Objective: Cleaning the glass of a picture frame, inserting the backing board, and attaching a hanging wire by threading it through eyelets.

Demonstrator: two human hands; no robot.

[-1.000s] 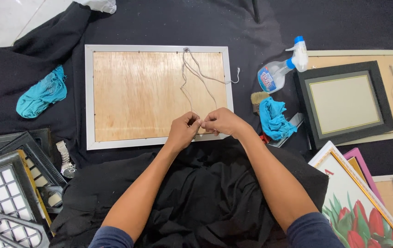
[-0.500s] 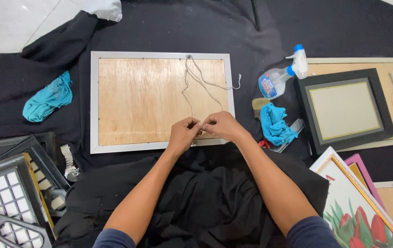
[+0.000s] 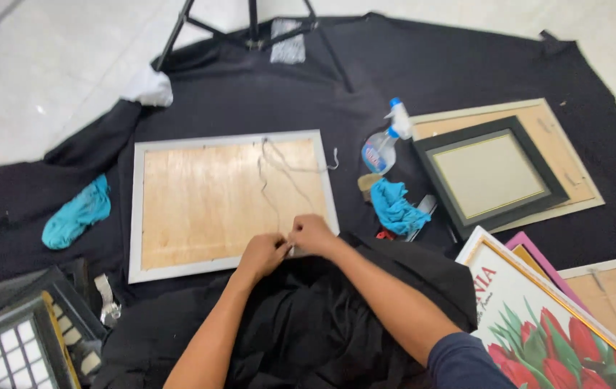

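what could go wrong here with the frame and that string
The string lies loose across the wooden back of the frame, so it may tangle or slip as the left hand and right hand pinch it at the near edge.

The spray bottle lies beside the frame's far corner; a sideways tug might knock it.

The tulip picture sits close to the right arm and could get bumped.

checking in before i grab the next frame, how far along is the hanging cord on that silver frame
Done: the silver-edged frame with plywood backing lies face down, and the thin pale cord runs loose across the board from its top edge. In hand: the left hand and right hand pinch the cord together at the bottom edge. Left: the cord is slack, not taut.
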